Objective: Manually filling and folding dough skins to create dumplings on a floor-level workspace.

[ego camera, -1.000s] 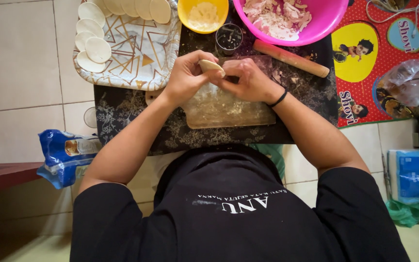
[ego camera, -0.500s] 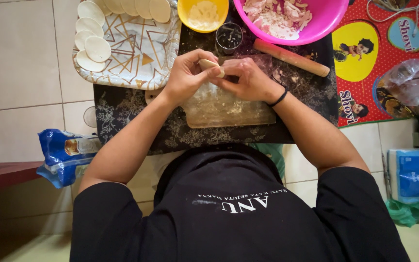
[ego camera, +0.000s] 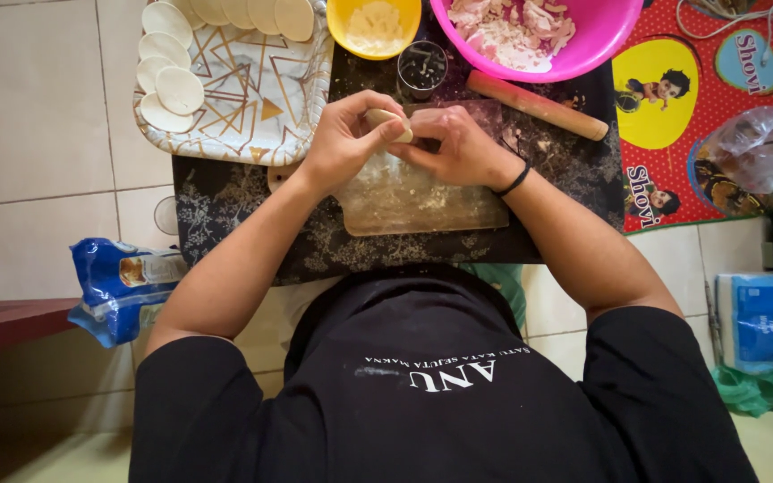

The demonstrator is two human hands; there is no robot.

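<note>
Left hand (ego camera: 344, 143): grip closed on the dough piece (ego camera: 388, 122), thumb and fingertips pinching its near edge.
Right hand (ego camera: 458, 143): fingers curled onto the same dough piece from 3 o'clock; grip closed on it. Black band at the wrist.
Dough piece: small, pale, folded; held between both hands, just above the far edge of the clear board (ego camera: 422, 197).
Clear board: floury, lies on the dark patterned mat (ego camera: 252, 224), directly under the hands.
Tray (ego camera: 243, 98): at 10 o'clock of the hands; flat round dough discs (ego camera: 172, 80) line its far and left rims.
Yellow bowl (ego camera: 374, 27): at 12 o'clock, pale contents.
Pink bowl (ego camera: 530, 31): at 1 o'clock, chopped pale filling inside.
Rolling pin (ego camera: 537, 105): at 2 o'clock, lying slantwise on the mat.
Round cutter (ego camera: 422, 68): between yellow bowl and hands.
Blue packet (ego camera: 118, 286): on the floor at 8 o'clock.
</note>
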